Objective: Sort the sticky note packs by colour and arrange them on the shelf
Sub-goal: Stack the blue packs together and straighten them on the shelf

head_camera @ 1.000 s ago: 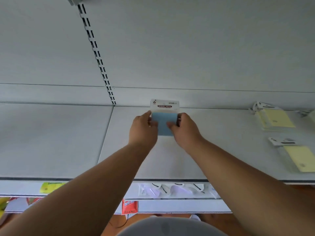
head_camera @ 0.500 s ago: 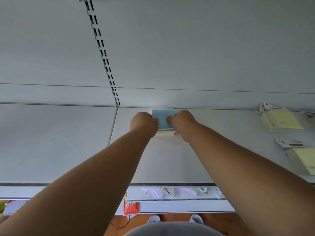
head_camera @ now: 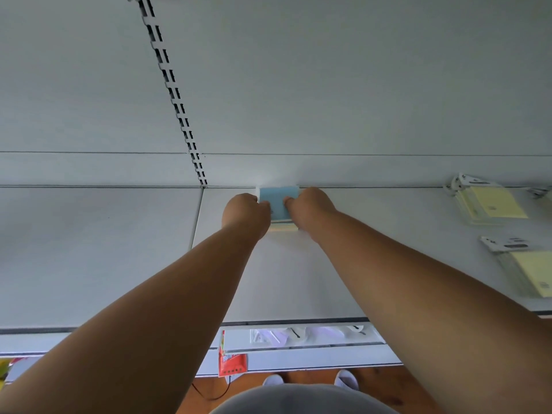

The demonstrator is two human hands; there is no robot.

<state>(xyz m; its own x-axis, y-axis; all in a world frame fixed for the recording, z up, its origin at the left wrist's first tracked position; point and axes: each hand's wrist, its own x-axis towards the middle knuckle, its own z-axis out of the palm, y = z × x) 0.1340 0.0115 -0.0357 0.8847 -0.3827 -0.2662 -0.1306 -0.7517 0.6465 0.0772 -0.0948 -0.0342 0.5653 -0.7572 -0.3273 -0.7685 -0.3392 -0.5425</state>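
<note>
A blue sticky note pack [head_camera: 279,201] lies against the back wall of the white shelf [head_camera: 283,279], on top of other packs whose pale edges show beneath it. My left hand [head_camera: 246,212] grips its left side and my right hand [head_camera: 310,209] grips its right side, fingers curled over the pack. Both arms stretch forward across the shelf. Two yellow sticky note packs lie at the right: one [head_camera: 493,204] near the back wall, one [head_camera: 534,271] closer to the front edge.
A slotted upright rail [head_camera: 171,94] runs up the back wall left of the pack. A second shelf panel [head_camera: 89,249] adjoins on the left. Lower shelves hold clear-wrapped items [head_camera: 304,334] and a red packet [head_camera: 231,361]. Shoes and wooden floor show below.
The blue pack has gone from being held upright above the shelf to lying flat at the back wall on the stack. Both hands moved forward with it.
</note>
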